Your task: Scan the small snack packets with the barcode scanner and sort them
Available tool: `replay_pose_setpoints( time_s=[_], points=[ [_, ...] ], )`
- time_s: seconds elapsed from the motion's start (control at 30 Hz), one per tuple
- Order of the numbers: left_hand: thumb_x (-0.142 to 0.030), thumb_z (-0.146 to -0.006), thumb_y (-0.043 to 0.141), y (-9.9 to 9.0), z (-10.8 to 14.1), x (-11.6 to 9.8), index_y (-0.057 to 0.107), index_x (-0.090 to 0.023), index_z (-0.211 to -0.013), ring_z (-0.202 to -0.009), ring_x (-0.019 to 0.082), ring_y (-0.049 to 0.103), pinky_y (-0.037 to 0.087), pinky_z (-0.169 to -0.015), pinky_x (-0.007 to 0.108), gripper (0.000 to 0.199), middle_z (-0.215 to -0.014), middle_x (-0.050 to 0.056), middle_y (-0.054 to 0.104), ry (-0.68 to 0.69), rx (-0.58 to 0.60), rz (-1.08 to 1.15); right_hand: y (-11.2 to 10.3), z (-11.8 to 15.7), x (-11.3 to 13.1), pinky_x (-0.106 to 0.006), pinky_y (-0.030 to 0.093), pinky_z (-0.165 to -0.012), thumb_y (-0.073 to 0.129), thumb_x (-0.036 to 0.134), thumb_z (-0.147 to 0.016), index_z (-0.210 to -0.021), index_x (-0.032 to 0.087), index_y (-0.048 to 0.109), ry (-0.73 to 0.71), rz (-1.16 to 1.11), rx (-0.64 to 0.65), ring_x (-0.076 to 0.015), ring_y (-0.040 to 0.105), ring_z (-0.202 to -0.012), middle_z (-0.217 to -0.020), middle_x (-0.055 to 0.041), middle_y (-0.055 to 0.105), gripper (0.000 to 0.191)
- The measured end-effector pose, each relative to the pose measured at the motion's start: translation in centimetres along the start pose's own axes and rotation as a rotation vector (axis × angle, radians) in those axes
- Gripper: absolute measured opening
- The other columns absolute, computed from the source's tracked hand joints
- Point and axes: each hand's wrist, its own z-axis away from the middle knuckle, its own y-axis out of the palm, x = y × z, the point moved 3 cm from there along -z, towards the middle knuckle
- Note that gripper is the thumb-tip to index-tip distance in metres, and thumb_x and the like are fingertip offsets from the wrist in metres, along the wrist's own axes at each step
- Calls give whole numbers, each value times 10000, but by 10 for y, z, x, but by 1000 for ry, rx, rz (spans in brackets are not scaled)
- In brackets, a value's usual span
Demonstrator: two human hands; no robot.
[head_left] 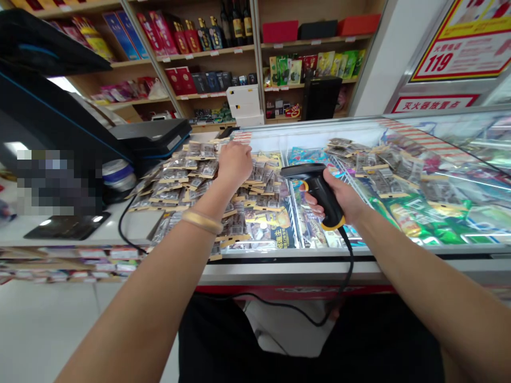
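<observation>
Likely light, limp packets (207,169) want edge-pinching; I can't tell whether my left grip (235,162) pinches any; my right grip (344,198) clasps the stiff scanner (322,191) by its handle.

Scanner (326,201): black, yellow trim, pistol-shaped, held off the glass, grip tilted, head aimed left. Black cord (352,260) drops from its butt and loops left below the freezer (287,259) edge. Packets: small, clear, dark contents, tan strips. Two loose heaps, overlapping, mostly flat: left heap (179,181) bigger and denser, right heap (383,170) on glass.
</observation>
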Motion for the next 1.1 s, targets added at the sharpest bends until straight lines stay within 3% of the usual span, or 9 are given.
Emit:
replay_pose_setpoints(
  time_s=[0.13, 0.27, 0.37, 0.5, 0.6, 0.7, 0.87, 0.97, 1.1],
  points=[
    [-216, -898, 460, -8, 1, -28, 744, -186, -1093, -1224, 284, 565, 371, -1150, 456, 346, -1205, 131, 697, 10, -94, 158, -5, 15, 15, -221, 404, -409, 496, 748, -915, -1016, 170, 617, -72, -28, -24, -93, 442, -440, -637, 14, 536, 599],
    [-195, -862, 535, 7, 6, -83, 731, -160, -1102, -1166, 250, 605, 410, -1123, 413, 312, -1178, 121, 702, 26, -80, 427, -37, 57, 35, -222, 378, -413, 501, 748, -914, -998, 173, 620, -159, -11, -135, -92, 419, -451, -634, 16, 511, 593],
    [-170, -813, 605, 38, 15, -136, 750, -167, -1002, -988, 232, 667, 484, -1022, 397, 238, -1043, 103, 729, -56, 50, 722, -71, 100, 49, -227, 359, -416, 537, 734, -902, -969, 173, 635, -223, 8, -288, -97, 408, -473, -641, 12, 496, 573],
    [-140, -734, 708, 85, 34, -203, 719, -185, -791, -853, 242, 687, 529, -902, 412, 73, -837, 85, 711, -331, 306, 1108, -111, 150, 59, -235, 342, -425, 541, 723, -900, -957, 185, 644, -271, 55, -448, -97, 372, -480, -655, 12, 470, 551],
    [-110, -704, 730, 109, 44, -239, 679, -184, -713, -860, 258, 690, 536, -860, 425, 90, -841, 108, 719, -514, 473, 1236, -131, 170, 57, -243, 337, -425, 503, 731, -906, -943, 193, 634, -265, 81, -520, -104, 352, -483, -668, 10, 458, 555],
    [-101, -684, 727, 120, 45, -258, 693, -198, -707, -1040, 297, 690, 506, -950, 433, 105, -941, 119, 755, -514, 471, 1208, -144, 174, 51, -248, 344, -407, 510, 735, -892, -957, 196, 618, -266, 52, -530, -119, 364, -476, -657, 6, 463, 553],
    [-268, -681, 786, 126, 43, -276, 760, -262, -919, -1309, 412, 572, 353, -1135, 576, 240, -1192, 130, 742, -252, 377, 777, -148, 169, 43, -244, 399, -413, 535, 740, -884, -1026, 185, 620, -272, 0, -512, -127, 430, -474, -642, -2, 513, 579],
    [-385, -706, 815, 128, 47, -284, 705, -238, -1043, -1358, 460, 505, 312, -1141, 622, 384, -1311, 194, 663, -163, 327, 547, -146, 168, 42, -234, 410, -410, 547, 744, -880, -1042, 179, 627, -266, -24, -519, -123, 445, -470, -622, 4, 517, 594],
    [-345, -662, 878, 133, 48, -284, 583, -215, -1085, -1350, 440, 518, 331, -1130, 572, 532, -1272, 217, 662, -187, 280, 514, -146, 169, 41, -239, 422, -409, 539, 754, -881, -1048, 177, 635, -263, -14, -522, -128, 462, -468, -615, 0, 526, 609]
  ],
)
